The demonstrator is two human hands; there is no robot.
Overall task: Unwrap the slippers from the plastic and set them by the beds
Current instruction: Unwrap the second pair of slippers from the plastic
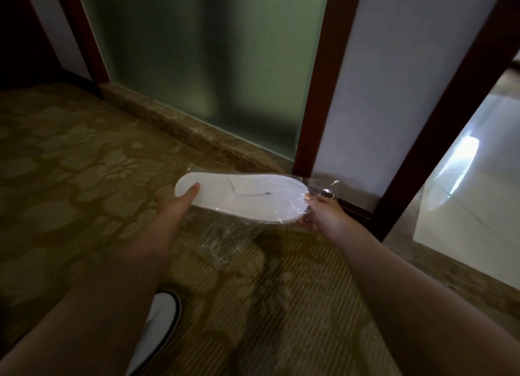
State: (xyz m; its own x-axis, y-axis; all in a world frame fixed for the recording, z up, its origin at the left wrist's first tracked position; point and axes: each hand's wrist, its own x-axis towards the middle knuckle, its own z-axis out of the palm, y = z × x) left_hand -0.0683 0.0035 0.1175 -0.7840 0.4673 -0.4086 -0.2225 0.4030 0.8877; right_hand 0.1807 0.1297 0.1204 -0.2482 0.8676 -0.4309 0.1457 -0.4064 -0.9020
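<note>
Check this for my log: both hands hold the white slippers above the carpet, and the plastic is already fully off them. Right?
Not quite. The head view shows the clear plastic still wrapped around the white slippers, bunched at the right hand. The rest stands: the left hand holds the other end, above the carpet.

White slippers (pixel 242 200) flat, stacked, lying crosswise above carpet, still inside clear crinkled plastic (pixel 222 240).

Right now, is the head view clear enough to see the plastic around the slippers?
Head view: dim room, soft motion blur; plastic shows only by glints, brightest beside the right hand; slippers stand out white; left hand is shadowed; door frames bow with wide-angle distortion.
</note>
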